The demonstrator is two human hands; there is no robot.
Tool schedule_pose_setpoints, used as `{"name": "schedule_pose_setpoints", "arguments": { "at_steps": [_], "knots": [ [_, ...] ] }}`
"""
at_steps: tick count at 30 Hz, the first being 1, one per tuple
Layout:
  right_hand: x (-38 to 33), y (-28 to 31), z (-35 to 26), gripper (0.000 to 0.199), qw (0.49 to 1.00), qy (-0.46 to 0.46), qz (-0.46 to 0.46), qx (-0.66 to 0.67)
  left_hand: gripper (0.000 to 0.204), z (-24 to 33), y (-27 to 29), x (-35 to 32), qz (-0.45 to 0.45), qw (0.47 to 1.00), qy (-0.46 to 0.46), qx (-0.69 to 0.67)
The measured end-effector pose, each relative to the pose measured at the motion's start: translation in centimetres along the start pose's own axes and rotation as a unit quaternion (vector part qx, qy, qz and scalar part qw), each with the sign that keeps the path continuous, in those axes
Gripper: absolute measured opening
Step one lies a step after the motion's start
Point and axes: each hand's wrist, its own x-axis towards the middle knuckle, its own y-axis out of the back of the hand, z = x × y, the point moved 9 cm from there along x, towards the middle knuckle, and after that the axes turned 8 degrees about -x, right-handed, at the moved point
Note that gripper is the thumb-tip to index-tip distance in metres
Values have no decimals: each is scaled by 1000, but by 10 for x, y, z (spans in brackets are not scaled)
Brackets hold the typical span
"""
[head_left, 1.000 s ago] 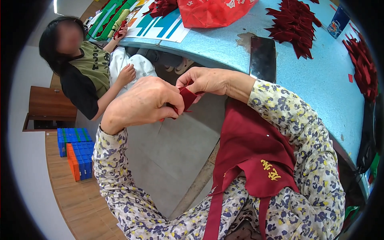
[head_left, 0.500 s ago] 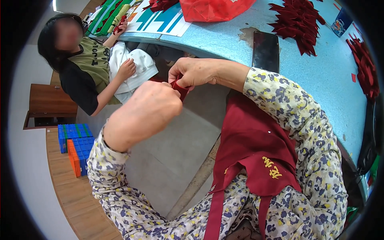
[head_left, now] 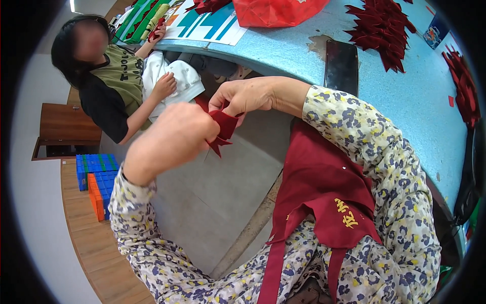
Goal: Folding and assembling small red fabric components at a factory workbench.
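Note:
Between my two hands is a dark red ribbon bow (head_left: pixel 226 125), with a loop showing and pointed, notched tails hanging below. My left hand (head_left: pixel 174 139) is closed at its left side; the hand is slightly blurred and its fingertips are turned away. Thumb and fingers of my right hand (head_left: pixel 245 97) pinch the bow from the upper right. Both hands hold it in the air over the grey floor, beyond the dark red apron (head_left: pixel 324 172) on my lap. What the fingers cover of the ribbon is hidden.
A blue table (head_left: pixel 405 116) curves along the right and far side. It bears a black phone (head_left: pixel 340 68), piles of dark red ribbon bows (head_left: pixel 379 33) and a red plastic bag (head_left: pixel 278 11). A seated co-worker (head_left: pixel 114 83) is at left, near blue and orange crates (head_left: pixel 101 185).
The ribbon bow has come into fuller view, its loop and notched tails now showing below my fingers. My left hand has shifted a little left and down; my right hand still pinches it.

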Motion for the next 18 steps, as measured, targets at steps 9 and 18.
{"name": "schedule_pose_setpoints", "arguments": {
  "at_steps": [9, 18],
  "knots": [
    [3, -4, -28, 8, 983, 47, 48, -170, 10, 25, 0, -22, 55, 991, -74, 93],
    [4, -17, -16, 12, 997, 23, -67, 34, 17, 6, 16, -33, 79, 964, -97, -236]
  ]
}}
